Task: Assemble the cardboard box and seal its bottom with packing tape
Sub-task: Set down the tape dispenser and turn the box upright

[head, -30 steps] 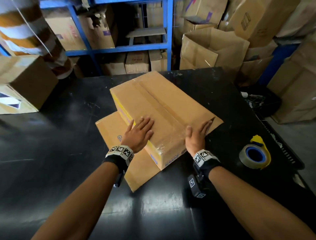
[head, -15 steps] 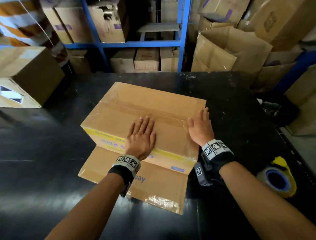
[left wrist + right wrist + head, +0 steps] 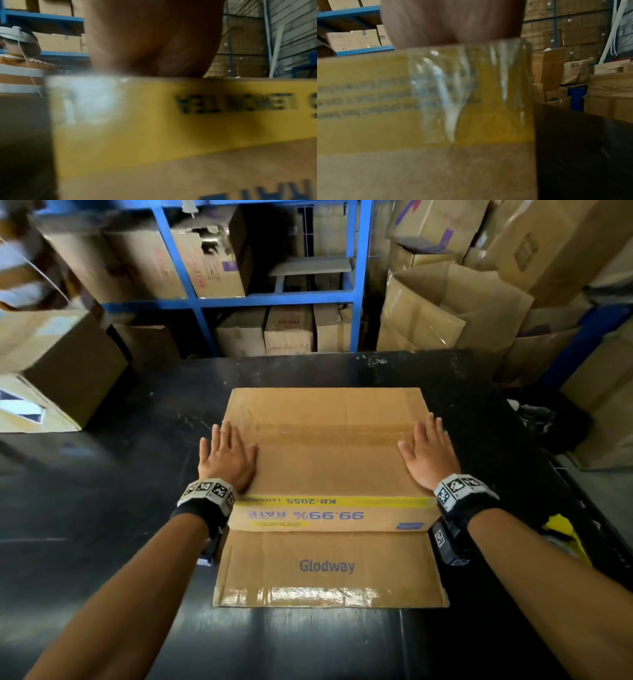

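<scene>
A brown cardboard box (image 3: 327,446) stands upside down on the black table (image 3: 102,508), its upward face closed by a strip of clear tape. One flap (image 3: 329,568) printed "Glodway" lies flat toward me. My left hand (image 3: 227,455) rests flat on the box's left edge, fingers straight. At the right edge my right hand (image 3: 426,455) lies flat in the same way. In the wrist views the box's yellow band (image 3: 171,121) (image 3: 368,101) fills the picture, with glossy tape over the corner. The yellow tape dispenser (image 3: 565,537) shows partly behind my right forearm.
Blue shelving (image 3: 267,299) with cartons stands behind the table. Open and stacked cardboard boxes (image 3: 452,309) crowd the back right, and a large carton (image 3: 51,364) sits at the table's left. A dark bin (image 3: 544,419) lies off the right edge.
The box has been turned so that its long side squarely faces me. Both hands have slid apart from the middle of its top to the left and right edges.
</scene>
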